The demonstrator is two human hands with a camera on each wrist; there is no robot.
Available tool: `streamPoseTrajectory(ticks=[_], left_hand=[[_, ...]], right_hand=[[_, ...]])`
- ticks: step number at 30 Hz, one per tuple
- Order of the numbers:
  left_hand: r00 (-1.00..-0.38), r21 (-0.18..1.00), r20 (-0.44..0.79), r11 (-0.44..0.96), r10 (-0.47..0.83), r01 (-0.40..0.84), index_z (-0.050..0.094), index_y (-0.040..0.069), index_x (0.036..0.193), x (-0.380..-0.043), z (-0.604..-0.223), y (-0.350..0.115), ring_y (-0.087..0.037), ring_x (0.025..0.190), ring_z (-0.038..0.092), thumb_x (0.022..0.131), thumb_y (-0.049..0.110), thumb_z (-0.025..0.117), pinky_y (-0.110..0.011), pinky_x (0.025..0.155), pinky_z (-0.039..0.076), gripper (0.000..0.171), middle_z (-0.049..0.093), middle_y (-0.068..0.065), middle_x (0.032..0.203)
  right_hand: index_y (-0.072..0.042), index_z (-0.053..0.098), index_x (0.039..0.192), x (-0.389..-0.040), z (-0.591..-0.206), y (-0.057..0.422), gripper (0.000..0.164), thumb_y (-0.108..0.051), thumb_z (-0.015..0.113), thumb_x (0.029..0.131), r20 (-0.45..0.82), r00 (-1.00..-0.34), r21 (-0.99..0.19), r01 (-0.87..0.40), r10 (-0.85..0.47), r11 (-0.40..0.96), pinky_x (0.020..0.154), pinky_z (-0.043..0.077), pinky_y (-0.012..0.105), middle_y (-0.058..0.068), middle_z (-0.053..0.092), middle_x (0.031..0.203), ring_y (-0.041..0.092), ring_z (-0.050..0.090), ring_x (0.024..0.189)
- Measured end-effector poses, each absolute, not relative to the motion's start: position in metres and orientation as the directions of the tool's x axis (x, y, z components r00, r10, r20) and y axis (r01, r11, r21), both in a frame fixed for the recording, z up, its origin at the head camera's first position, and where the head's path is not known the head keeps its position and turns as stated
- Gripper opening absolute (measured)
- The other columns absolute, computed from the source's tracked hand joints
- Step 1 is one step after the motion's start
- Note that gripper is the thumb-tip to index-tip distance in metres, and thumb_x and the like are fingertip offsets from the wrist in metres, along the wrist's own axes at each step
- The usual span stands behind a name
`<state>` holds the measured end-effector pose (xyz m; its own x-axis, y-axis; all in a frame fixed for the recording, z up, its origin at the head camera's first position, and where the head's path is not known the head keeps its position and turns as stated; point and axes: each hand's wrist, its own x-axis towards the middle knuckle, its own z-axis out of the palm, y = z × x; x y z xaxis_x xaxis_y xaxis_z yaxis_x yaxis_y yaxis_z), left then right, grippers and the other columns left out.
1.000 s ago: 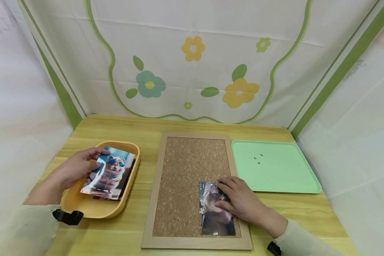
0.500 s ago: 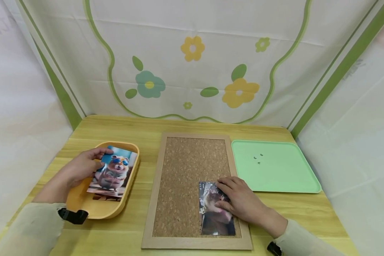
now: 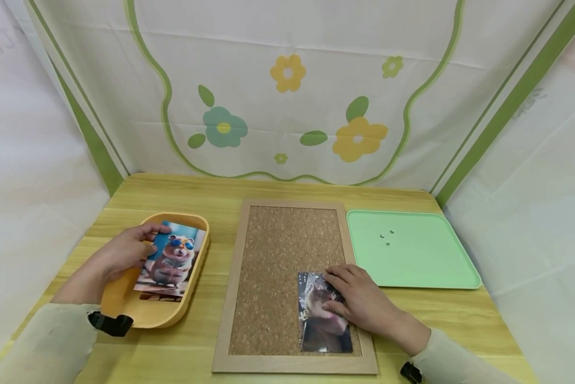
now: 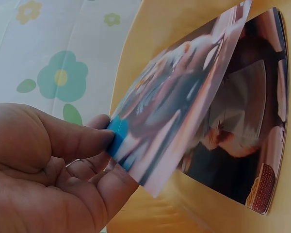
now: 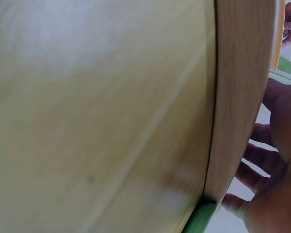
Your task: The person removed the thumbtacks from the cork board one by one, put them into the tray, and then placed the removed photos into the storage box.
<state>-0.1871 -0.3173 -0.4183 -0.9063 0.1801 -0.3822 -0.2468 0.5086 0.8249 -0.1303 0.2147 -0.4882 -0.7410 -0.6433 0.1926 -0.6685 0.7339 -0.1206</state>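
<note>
My left hand [image 3: 124, 250] pinches a glossy photo [image 3: 169, 264] of a hamster in blue sunglasses, over the yellow tray [image 3: 119, 306]. In the left wrist view, the thumb and fingers [image 4: 80, 138] hold its corner, and the photo tilts up above another photo [image 4: 233, 131] lying in the tray. My right hand [image 3: 361, 298] rests on the upper right of a second animal photo [image 3: 316, 317], which lies on the lower right of the cork board [image 3: 273, 288]. Part of that photo is hidden under the fingers. In the right wrist view the hand overlaps the board's wooden frame [image 5: 240, 87].
A pale green tray [image 3: 426, 261] stands right of the board, with several small shiny pieces [image 3: 387, 237] near its left side. The wooden table [image 3: 196, 341] is backed by a white curtain [image 3: 263, 32] printed with flowers.
My left hand has shifted slightly right with the pinched hamster photo, which now sits more squarely over the photo below. The right hand and the photo under it have stayed still.
</note>
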Motion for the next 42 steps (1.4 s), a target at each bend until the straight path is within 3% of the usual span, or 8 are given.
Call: streamPoseTrajectory(ticks=[16, 27, 32, 37, 42], left_hand=[[-0.884, 0.854, -0.405, 0.442, 0.234, -0.274, 0.037, -0.003, 0.156, -0.189, -0.42, -0.324, -0.023, 0.102, 0.065, 0.106, -0.007, 0.044, -0.036, 0.081, 0.063, 0.051, 0.048, -0.024, 0.136], [-0.875, 0.847, -0.425, 0.442, 0.233, -0.294, 0.035, -0.003, 0.158, -0.189, -0.421, -0.324, -0.022, 0.105, 0.065, 0.107, -0.005, 0.047, -0.036, 0.085, 0.063, 0.053, 0.047, -0.028, 0.142], [-0.871, 0.815, -0.434, 0.513, 0.23, -0.27, 0.03, -0.005, 0.16, -0.186, -0.418, -0.324, -0.036, 0.12, 0.063, 0.111, 0.002, 0.042, -0.04, 0.091, 0.061, 0.051, 0.036, -0.039, 0.156], [-0.896, 0.737, -0.401, 0.648, 0.191, -0.192, 0.034, -0.011, 0.156, -0.179, -0.411, -0.322, -0.054, 0.136, 0.05, 0.111, 0.004, 0.04, -0.052, 0.1, 0.058, 0.048, 0.032, -0.046, 0.157], [-0.921, 0.675, -0.356, 0.725, 0.156, -0.138, 0.036, -0.012, 0.154, -0.173, -0.402, -0.317, -0.059, 0.133, 0.05, 0.111, 0.005, 0.042, -0.057, 0.098, 0.056, 0.047, 0.036, -0.047, 0.153]], right_hand=[[-0.005, 0.064, 0.144, -0.13, -0.489, 0.215, 0.065, -0.051, 0.071, 0.098, 0.195, -0.742, -0.125, -0.668, -0.641, 0.734, 0.115, 0.043, 0.058, 0.014, 0.062, 0.145, 0.036, 0.057, 0.134], [-0.005, 0.063, 0.144, -0.13, -0.49, 0.215, 0.065, -0.051, 0.07, 0.099, 0.185, -0.747, -0.127, -0.663, -0.639, 0.738, 0.116, 0.043, 0.058, 0.013, 0.062, 0.146, 0.035, 0.056, 0.135], [-0.005, 0.064, 0.144, -0.13, -0.49, 0.215, 0.065, -0.05, 0.071, 0.098, 0.187, -0.748, -0.124, -0.662, -0.637, 0.739, 0.116, 0.043, 0.058, 0.013, 0.062, 0.146, 0.035, 0.056, 0.135], [-0.005, 0.064, 0.144, -0.129, -0.489, 0.214, 0.064, -0.05, 0.071, 0.099, 0.186, -0.747, -0.131, -0.663, -0.638, 0.737, 0.116, 0.042, 0.058, 0.013, 0.062, 0.146, 0.036, 0.056, 0.135], [-0.004, 0.063, 0.144, -0.129, -0.488, 0.215, 0.064, -0.049, 0.07, 0.099, 0.183, -0.748, -0.132, -0.662, -0.638, 0.738, 0.115, 0.043, 0.058, 0.013, 0.061, 0.146, 0.036, 0.056, 0.135]])
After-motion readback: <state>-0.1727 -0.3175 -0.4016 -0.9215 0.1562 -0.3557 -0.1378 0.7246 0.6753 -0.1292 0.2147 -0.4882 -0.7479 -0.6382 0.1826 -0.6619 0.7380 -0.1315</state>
